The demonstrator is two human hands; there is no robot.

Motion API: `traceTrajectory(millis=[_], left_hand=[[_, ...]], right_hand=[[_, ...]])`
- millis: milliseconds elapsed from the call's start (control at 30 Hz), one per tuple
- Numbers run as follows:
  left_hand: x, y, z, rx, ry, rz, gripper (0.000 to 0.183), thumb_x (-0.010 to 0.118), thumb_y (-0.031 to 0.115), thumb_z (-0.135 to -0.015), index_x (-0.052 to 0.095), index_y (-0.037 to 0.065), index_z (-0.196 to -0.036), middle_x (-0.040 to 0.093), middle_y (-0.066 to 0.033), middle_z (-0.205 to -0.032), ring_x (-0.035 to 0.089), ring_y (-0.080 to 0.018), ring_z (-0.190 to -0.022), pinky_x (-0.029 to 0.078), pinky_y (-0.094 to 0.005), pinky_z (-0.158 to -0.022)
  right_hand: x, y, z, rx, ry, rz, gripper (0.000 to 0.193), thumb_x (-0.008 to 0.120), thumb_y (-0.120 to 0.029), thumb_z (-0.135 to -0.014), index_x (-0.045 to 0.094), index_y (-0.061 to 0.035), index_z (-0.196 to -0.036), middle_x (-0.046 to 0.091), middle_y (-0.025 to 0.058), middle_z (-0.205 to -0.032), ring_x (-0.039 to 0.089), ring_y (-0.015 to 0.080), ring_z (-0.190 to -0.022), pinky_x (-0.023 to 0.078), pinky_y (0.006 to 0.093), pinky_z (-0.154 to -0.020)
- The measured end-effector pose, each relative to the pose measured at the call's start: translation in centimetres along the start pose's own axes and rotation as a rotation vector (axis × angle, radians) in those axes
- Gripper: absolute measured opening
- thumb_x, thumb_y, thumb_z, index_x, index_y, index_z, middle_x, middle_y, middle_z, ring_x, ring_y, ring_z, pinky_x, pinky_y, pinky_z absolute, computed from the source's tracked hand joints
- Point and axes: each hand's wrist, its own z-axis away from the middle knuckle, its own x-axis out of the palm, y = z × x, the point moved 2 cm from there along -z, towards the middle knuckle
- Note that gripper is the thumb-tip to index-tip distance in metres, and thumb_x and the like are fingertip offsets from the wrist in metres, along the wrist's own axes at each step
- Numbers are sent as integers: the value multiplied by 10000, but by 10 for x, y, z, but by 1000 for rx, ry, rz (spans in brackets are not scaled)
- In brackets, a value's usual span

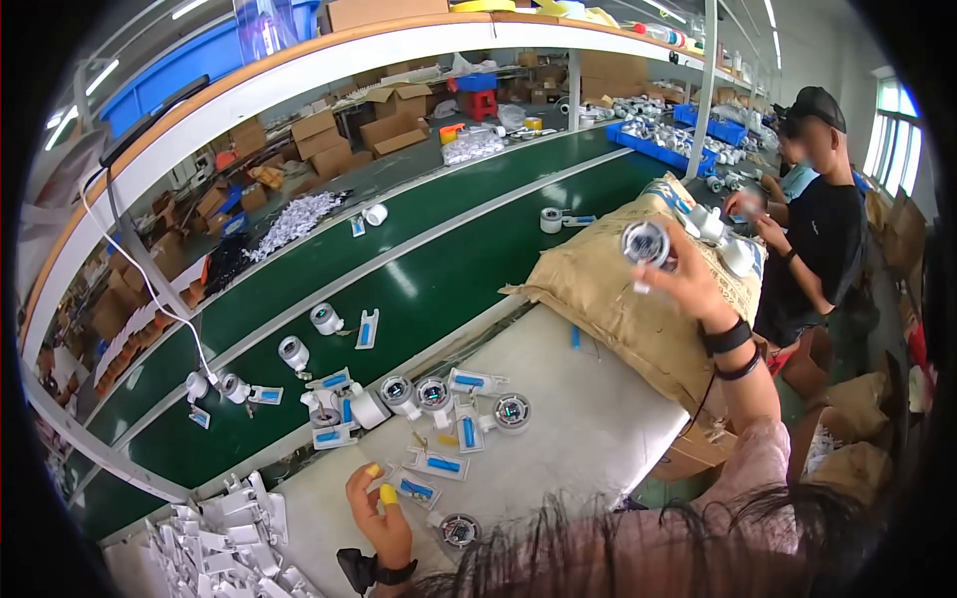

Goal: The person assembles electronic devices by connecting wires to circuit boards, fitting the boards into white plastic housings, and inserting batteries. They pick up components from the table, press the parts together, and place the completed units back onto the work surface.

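My right hand (688, 284) is raised over a tan woven sack (608, 289), its fingers closed round a white round housing (646, 242) with a dark ringed face. Low on the grey table, my left hand (382, 523) has yellow covers on two fingertips. Its fingers are apart and hold nothing, beside a white bracket with a blue cylinder (415, 489). A similar bracket (439, 463) lies just beyond it. To its right sits a white round unit (460, 530) with an exposed circuit face. Several such units, among them one at the table's right (511, 412), stand near the belt edge.
A green conveyor belt (429, 269) crosses beyond the table, carrying scattered white units (325, 319). White plastic brackets (224, 538) are heaped at the lower left. A shelf (399, 40) spans overhead. A co-worker in black (822, 229) stands at the right, near blue trays (663, 149).
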Motion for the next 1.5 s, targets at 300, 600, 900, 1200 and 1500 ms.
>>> traceTrajectory(millis=[300,600,900,1200,1500], left_hand=[[7,-39,3,46,-90,48,300,513,-98,-811,612,31,-1063,547,-140,-1162,567,-230,-1045,495,-288,-817],[-1,-34,9,50,-30,-18,291,515,-90,-806,632,16,-1051,565,-143,-1149,582,-235,-1020,505,-289,-798],[-6,-40,1,-234,-102,241,326,504,-48,-914,518,55,-1224,522,-65,-1206,553,-160,-1087,509,-286,-812],[-108,-140,-112,-530,-52,-115,438,552,23,-836,484,25,-1269,583,-73,-1121,591,-151,-944,522,-266,-695],[-195,-228,-236,-746,238,-1175,561,579,497,-834,662,-5,-1070,642,-242,-1118,630,-380,-1028,503,-442,-880]], right_hand=[[-116,104,-87,456,161,1362,737,707,-475,-730,463,-182,-1359,503,140,-1327,518,353,-1194,418,524,-950],[-19,49,-74,-56,80,1156,420,698,-262,-794,615,-64,-1155,610,142,-1181,581,299,-1094,460,443,-886],[225,-26,47,-331,-564,225,140,724,-134,-798,671,-8,-829,667,129,-748,641,235,-614,489,307,-564],[299,-13,107,-740,-594,-86,122,732,-160,-738,631,-113,-687,585,45,-602,557,238,-517,402,360,-482],[313,5,144,-856,-770,-151,170,758,-178,-758,617,-130,-675,522,-9,-572,505,186,-475,359,323,-465]])
